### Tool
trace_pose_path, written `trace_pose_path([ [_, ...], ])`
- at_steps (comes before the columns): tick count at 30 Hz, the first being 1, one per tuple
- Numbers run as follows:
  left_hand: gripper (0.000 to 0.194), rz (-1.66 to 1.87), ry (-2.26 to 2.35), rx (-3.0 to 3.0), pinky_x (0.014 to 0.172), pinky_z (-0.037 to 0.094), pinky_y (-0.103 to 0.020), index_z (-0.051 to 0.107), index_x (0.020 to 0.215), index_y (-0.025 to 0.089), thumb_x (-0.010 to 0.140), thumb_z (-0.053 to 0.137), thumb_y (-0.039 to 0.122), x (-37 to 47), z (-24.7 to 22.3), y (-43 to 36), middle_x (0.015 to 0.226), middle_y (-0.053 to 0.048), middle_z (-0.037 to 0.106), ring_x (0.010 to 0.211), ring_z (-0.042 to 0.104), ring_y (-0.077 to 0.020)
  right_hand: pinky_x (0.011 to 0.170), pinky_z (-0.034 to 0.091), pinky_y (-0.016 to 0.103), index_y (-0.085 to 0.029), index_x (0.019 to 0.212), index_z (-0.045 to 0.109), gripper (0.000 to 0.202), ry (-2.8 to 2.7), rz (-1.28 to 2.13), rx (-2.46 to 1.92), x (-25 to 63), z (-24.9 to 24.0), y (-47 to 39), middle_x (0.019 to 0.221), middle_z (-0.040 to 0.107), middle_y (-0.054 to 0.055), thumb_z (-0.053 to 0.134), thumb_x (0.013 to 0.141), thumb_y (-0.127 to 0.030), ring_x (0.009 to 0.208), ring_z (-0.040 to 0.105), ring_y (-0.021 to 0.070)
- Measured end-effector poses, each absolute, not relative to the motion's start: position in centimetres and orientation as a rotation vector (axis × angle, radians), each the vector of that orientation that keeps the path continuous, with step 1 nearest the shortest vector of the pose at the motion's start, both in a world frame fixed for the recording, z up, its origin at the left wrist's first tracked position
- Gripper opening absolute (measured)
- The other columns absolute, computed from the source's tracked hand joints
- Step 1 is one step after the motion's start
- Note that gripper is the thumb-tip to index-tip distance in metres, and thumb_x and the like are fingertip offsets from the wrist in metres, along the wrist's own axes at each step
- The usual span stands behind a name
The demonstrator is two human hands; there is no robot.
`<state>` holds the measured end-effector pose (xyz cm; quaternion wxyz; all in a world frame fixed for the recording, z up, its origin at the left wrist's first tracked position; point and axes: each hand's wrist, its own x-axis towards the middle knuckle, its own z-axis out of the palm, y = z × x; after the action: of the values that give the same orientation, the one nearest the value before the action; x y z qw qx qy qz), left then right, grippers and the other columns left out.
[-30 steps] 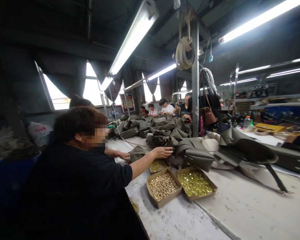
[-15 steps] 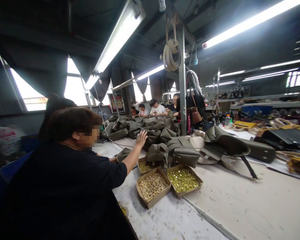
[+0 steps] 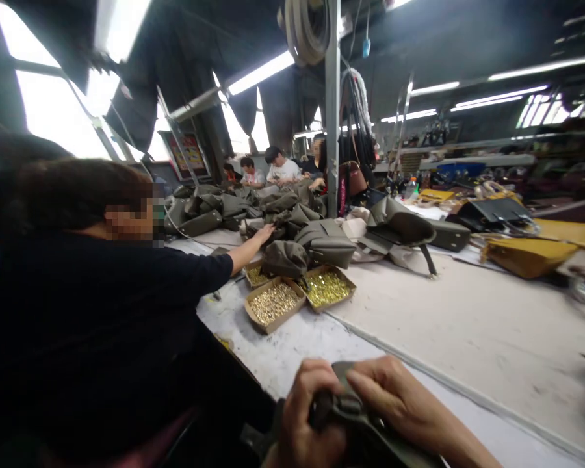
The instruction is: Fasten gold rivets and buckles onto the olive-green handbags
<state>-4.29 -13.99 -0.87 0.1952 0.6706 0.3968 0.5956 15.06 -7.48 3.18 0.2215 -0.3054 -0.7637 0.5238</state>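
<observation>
At the bottom of the head view, both my hands grip a dark olive bag (image 3: 365, 422) above the table's near edge. My left hand (image 3: 309, 409) has its fingers wrapped round the left part of the bag's edge. From the right, my right hand (image 3: 394, 396) presses thumb and fingers onto the top of the same bag. The lower part of the bag falls outside the picture, and some of it is blurred. Beyond my hands stand a cardboard box of small gold metal pieces (image 3: 274, 304) and a box of shiny yellow-gold pieces (image 3: 327, 288).
A co-worker in a dark top (image 3: 102, 292) sits at the left, one hand (image 3: 260, 237) reaching to a heap of olive bags (image 3: 234, 207). A metal post (image 3: 332, 110) rises behind the boxes. Yellow bags (image 3: 529, 257) lie at the right. Several people sit farther back.
My view has tilted downward and turned right. My hands and the olive bag have come into the picture from below. The co-worker's arm still reaches toward the heap.
</observation>
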Motion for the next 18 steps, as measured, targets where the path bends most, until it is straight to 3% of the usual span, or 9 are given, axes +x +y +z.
trace_pose_path([
  [4,0.020,1.510,1.317,1.788,0.100,0.053,-0.041,0.070,0.109,0.021,0.096,0.060,0.032,-4.2,-0.7,-14.2,0.125,-0.011,0.065,0.117,0.063,-0.0268,0.056,0.034,0.026,-0.021,0.063,0.046,0.056,-1.554,1.113,-1.028,16.1,-0.1,-5.7,0.060,0.040,-0.004,0.048,0.097,-0.065,0.057,0.039,0.0128],
  [6,0.023,1.426,1.421,1.700,0.106,0.049,-0.041,0.072,0.109,0.019,0.095,0.061,0.034,-4.6,-0.2,-13.0,0.126,-0.010,0.069,0.117,0.064,-0.0272,0.056,0.035,0.027,-0.022,0.063,0.048,0.055,-1.384,0.997,-1.114,17.0,-1.9,-5.0,0.058,0.040,-0.004,0.049,0.096,-0.065,0.056,0.039,0.0130],
  [9,0.033,1.323,1.512,1.582,0.103,0.052,-0.039,0.072,0.115,0.016,0.094,0.061,0.040,-5.1,0.2,-11.3,0.113,-0.009,0.075,0.110,0.068,-0.0272,0.056,0.034,0.027,-0.022,0.063,0.050,0.055,-1.318,0.930,-1.187,18.0,-4.1,-4.3,0.056,0.040,-0.004,0.050,0.096,-0.065,0.055,0.039,0.0133],
  [13,0.034,1.046,1.494,1.776,0.085,0.056,-0.035,0.074,0.101,0.016,0.096,0.057,0.045,-5.9,1.0,-9.7,0.090,-0.005,0.075,0.093,0.070,-0.0265,0.055,0.034,0.027,-0.022,0.065,0.050,0.053,-1.340,0.937,-1.208,18.2,-5.4,-4.2,0.056,0.040,-0.005,0.047,0.097,-0.063,0.055,0.038,0.0133],
  [18,0.035,0.799,1.418,1.944,0.092,0.054,-0.039,0.075,0.110,0.020,0.096,0.056,0.045,-7.0,2.6,-8.7,0.105,-0.006,0.077,0.101,0.070,-0.0296,0.054,0.034,0.026,-0.022,0.064,0.048,0.051,-1.444,0.931,-1.206,17.8,-5.8,-4.7,0.056,0.044,-0.004,0.048,0.098,-0.060,0.056,0.041,0.0137],
])
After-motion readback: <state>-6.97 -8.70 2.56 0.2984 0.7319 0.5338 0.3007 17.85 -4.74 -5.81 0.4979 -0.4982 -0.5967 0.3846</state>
